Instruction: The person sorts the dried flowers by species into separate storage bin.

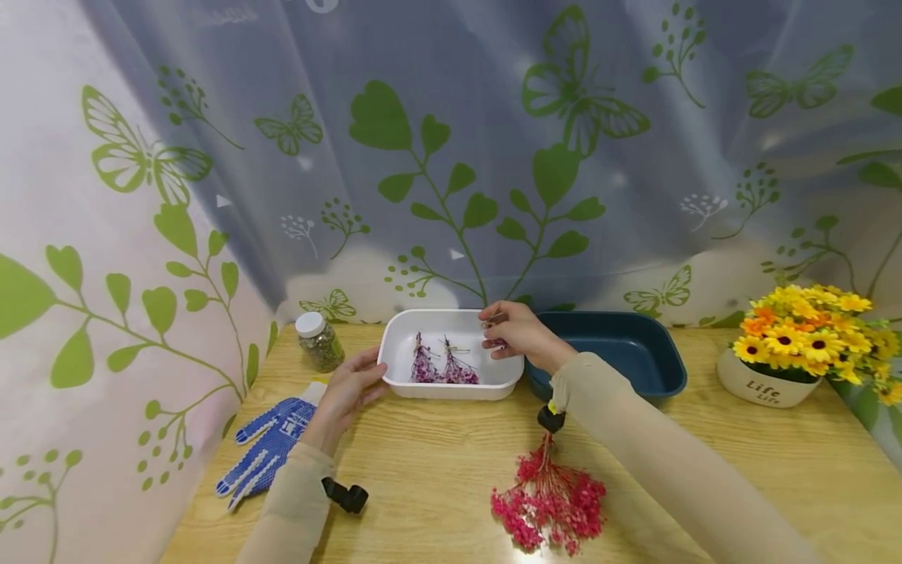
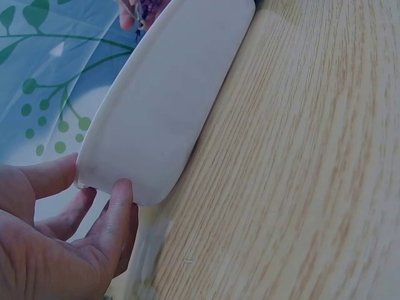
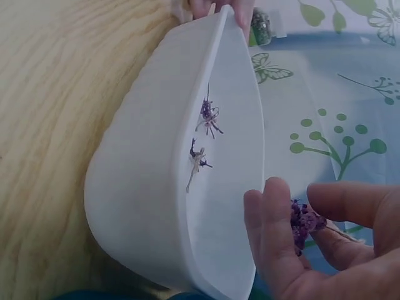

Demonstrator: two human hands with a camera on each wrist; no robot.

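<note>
Well, nearest on the wood-grained table (image 1: 409, 470) I see crimson dried flowers (image 1: 550, 501), frothy heads toward the near side, thin stems gathered at the far end; a blue-and-white work glove (image 1: 275, 442) lies flat to the left. Farther in, the left hand (image 1: 348, 389) pinches the left end of the smooth, round-cornered white tray (image 1: 451, 390), thumb at the rim, fingers against the outer wall. I would make that steadying grip light. Inside the tray rest two wispy purple bunches (image 1: 424, 368), side by side, tied stems pointing far. At the tray's far right corner, the right hand (image 1: 521, 337) pinches another purple bunch (image 3: 306, 222) between thumb and fingers, its pale twine (image 3: 344, 234) trailing. I'd squeeze gently, since the florets look crumbly, and steer clear of rim and neighbours. Just right sits a glossy dark-blue tray (image 1: 634, 345); left, a white-lidded jar (image 1: 320, 345); far right, yellow blooms (image 1: 810, 341) in a cream pot (image 1: 768, 388). Farthest hangs a butterfly-printed curtain (image 1: 451, 180).
</note>
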